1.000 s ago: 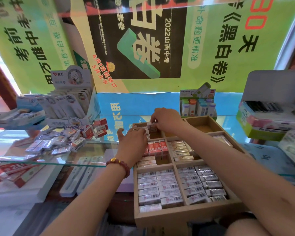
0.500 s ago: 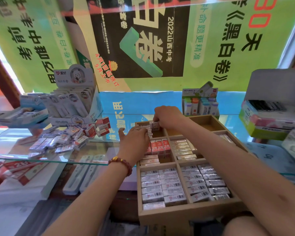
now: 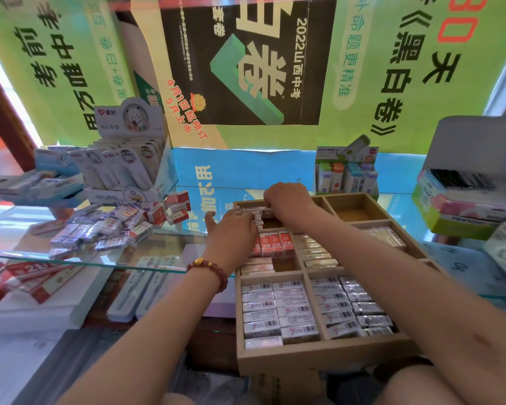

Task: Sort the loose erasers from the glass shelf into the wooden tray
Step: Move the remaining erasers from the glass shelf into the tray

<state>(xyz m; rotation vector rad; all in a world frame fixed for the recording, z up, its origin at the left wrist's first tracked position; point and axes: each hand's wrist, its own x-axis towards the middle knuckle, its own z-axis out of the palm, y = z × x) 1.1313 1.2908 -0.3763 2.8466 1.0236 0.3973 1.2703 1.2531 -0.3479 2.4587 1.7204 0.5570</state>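
A wooden tray [image 3: 327, 353] with several compartments sits in front of me, most of them filled with rows of wrapped erasers. Both hands are over its far left compartment. My left hand [image 3: 231, 238], with a ring and a bead bracelet, and my right hand [image 3: 287, 203] pinch a short row of small white erasers [image 3: 257, 214] between them at that compartment. Red 2B erasers [image 3: 276, 244] stand in the compartment just below. A heap of loose erasers [image 3: 114, 226] lies on the glass shelf [image 3: 79, 260] to the left.
A white display box of pens [image 3: 129, 171] stands behind the heap. A box of coloured correction tapes [image 3: 346, 173] is behind the tray. Stacked stationery boxes [image 3: 465, 206] fill the right side. The tray's far right compartment [image 3: 355, 210] holds nothing. Pen cases lie under the shelf.
Both hands stay at the far left compartment, the fingers shifting slightly on the row of small erasers. The view has drifted a little.
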